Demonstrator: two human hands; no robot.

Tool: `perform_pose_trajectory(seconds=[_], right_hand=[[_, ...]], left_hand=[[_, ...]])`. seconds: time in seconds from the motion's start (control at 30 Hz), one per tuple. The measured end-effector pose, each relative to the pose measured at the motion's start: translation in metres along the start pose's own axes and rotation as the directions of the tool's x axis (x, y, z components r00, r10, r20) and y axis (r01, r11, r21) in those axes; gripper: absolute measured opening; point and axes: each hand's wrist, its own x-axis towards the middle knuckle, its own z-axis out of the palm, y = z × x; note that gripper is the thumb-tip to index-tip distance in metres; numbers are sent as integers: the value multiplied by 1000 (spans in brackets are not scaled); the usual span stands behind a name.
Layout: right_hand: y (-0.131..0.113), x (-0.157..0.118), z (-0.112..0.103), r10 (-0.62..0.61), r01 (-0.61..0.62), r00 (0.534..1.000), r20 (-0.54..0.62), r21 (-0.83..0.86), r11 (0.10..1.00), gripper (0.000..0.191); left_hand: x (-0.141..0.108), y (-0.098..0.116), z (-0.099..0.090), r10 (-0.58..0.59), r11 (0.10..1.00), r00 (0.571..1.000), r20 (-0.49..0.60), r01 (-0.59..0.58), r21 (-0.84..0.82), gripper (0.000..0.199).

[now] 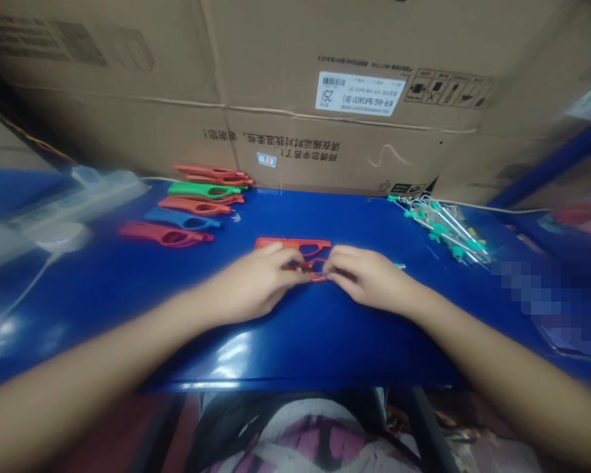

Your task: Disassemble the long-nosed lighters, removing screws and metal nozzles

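Observation:
My left hand (259, 281) is closed, with thumb and fingers pinching the left part of a red-orange plastic handle half (319, 277) with a looped opening. From the other side my right hand (372, 274) has its fingers closed at the right end of the same piece. The fingers hide much of it, and any small part inside cannot be made out. Just behind lies a second red-orange handle half (318, 246) on the blue table (295, 341). A small metal-and-green tip (400, 266) shows beside my right hand.
Several red, orange, green and blue handle shells (194, 205) lie in a row at the left back. Thin metal rods with green parts (443, 228) are heaped at the right back. A large cardboard box (285, 85) stands behind; a white power strip (93, 197) lies left.

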Motion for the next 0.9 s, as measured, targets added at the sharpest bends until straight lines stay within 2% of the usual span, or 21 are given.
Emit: perform_pose_trajectory(seconds=[0.17,0.43,0.63,0.77,0.9], right_hand=[[3,2,-2,13,-12,999,-42,36,999,7],[8,2,-9,-62,62,998,5,10,998,13],[8,2,-12,-27,28,999,36,-35,999,13],[10,1,-14,-26,24,999,38,60,998,10],[8,2,-13,57,-58,998,12,122,991,7]], left_hand=[[0,-1,2,4,999,1000,-9,-4,35,46],[0,-3,6,71,990,997,-34,-66,122,41],[0,-4,8,89,990,995,-49,-83,114,42],[1,-4,9,84,994,995,-50,-80,73,43],[0,-6,10,81,996,995,-65,-78,35,43]])
